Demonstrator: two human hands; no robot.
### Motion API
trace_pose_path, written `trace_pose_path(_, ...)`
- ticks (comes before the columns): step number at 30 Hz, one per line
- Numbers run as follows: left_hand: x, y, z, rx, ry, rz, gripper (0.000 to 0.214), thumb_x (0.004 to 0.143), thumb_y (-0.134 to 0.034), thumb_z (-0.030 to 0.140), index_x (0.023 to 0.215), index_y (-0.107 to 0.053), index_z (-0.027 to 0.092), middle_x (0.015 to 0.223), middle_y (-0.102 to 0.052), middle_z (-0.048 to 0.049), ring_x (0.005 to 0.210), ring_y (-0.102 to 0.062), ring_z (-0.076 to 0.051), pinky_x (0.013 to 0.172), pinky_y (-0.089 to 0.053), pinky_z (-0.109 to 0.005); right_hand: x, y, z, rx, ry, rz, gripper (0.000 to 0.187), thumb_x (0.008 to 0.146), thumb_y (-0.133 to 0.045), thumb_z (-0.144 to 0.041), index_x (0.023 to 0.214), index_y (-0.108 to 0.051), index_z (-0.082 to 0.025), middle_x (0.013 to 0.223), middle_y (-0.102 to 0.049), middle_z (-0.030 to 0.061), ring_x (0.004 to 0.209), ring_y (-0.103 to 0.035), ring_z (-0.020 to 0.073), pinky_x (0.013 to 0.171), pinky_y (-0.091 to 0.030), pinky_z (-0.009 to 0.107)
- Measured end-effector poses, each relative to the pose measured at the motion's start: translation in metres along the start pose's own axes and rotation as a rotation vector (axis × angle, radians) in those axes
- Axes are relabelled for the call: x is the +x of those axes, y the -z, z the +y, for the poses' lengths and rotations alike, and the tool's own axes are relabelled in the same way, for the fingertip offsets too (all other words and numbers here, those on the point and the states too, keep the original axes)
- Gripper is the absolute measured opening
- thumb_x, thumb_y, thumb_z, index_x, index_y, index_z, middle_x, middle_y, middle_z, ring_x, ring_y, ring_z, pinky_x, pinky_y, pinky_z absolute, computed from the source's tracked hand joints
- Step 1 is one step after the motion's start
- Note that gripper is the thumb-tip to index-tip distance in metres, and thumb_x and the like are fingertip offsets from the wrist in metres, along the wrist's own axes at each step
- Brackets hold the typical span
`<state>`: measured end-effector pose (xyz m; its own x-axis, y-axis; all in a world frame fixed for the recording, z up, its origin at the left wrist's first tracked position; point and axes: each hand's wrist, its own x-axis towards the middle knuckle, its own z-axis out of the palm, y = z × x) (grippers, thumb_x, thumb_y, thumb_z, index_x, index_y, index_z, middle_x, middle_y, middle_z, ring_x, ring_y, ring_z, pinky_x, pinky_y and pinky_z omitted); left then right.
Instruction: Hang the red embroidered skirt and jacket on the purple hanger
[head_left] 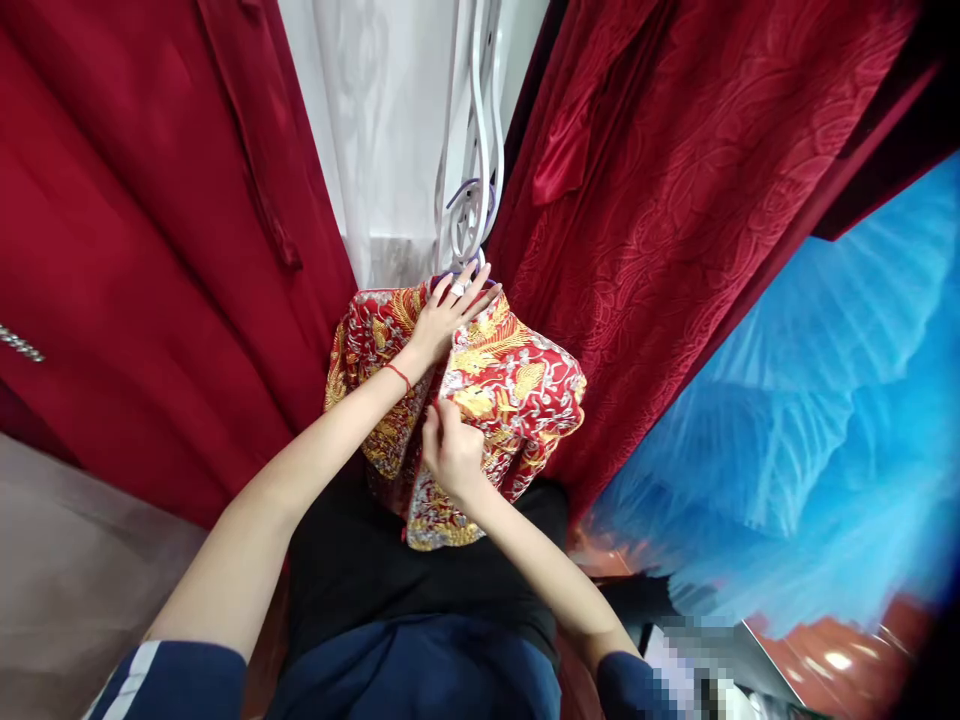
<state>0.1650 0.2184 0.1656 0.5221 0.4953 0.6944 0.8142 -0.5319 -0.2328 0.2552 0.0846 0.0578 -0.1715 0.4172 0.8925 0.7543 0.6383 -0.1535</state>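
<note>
A red jacket with gold and silver embroidery (525,375) hangs in front of me on a hanger, its front parted. Across its collar lies my left hand (442,318), fingers stretched out and spread near the neck opening; a white tag or label (457,289) shows by those fingers. Lower down, my right hand (456,455) is closed on the jacket's front edge, thumb against the curled fingers. Purple parts of the hanger (471,185) show above the collar, close to a white curled metal rack (480,120).
Plain dark red garments (150,250) hang at left, and a patterned red garment (660,200) hangs at right. Farther right is a blue ruffled dress (780,420). Behind the rack hangs whitish fabric (382,120). A reddish shiny floor (855,665) shows at lower right.
</note>
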Motion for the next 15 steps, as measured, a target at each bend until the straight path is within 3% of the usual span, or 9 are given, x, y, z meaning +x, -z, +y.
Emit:
trace_pose_path(3, 0.001, 0.006, -0.006, 0.033, -0.049, -0.039, 0.073, 0.091, -0.036, 0.004, 0.158, -0.027, 0.033, 0.16, -0.038, -0.0079, 0.152, -0.027, -0.029, 0.122, -0.024, -0.061, -0.006, -0.034, 0.015, -0.038, -0.049, -0.114, 0.034, 0.106, -0.029, -0.026, 0.101, -0.059, -0.013, 0.064, -0.065, 0.003, 0.049, -0.058, 0.0111, 0.048, -0.034, 0.021)
trace_pose_path(7, 0.003, 0.013, -0.011, 0.041, -0.094, -0.049, 0.074, 0.089, -0.034, 0.002, 0.156, -0.03, 0.034, 0.162, -0.034, -0.0049, 0.153, -0.023, -0.027, 0.122, -0.025, -0.06, -0.014, -0.068, 0.06, -0.071, -0.146, -0.217, 0.032, 0.104, -0.028, -0.025, 0.105, -0.057, -0.01, 0.07, -0.069, 0.0065, 0.052, -0.06, 0.0122, 0.048, -0.032, 0.02)
trace_pose_path(10, 0.004, 0.013, -0.008, 0.028, -0.079, -0.029, 0.076, 0.087, -0.035, 0.0, 0.156, -0.03, 0.031, 0.163, -0.033, -0.007, 0.153, -0.022, -0.028, 0.122, -0.025, -0.06, -0.014, -0.079, 0.085, -0.054, -0.16, -0.24, 0.03, 0.102, -0.029, -0.023, 0.107, -0.056, -0.01, 0.076, -0.071, 0.0086, 0.054, -0.061, 0.0124, 0.049, -0.033, 0.02)
trace_pose_path(15, 0.004, 0.01, -0.001, 0.032, -0.048, -0.044, 0.077, 0.087, -0.031, 0.0, 0.157, -0.027, 0.033, 0.163, -0.032, -0.0049, 0.153, -0.022, -0.027, 0.122, -0.023, -0.059, -0.016, -0.092, 0.088, -0.018, -0.211, -0.243, 0.032, 0.102, -0.031, -0.024, 0.115, -0.056, -0.009, 0.082, -0.072, 0.0109, 0.059, -0.064, 0.0138, 0.056, -0.041, 0.021)
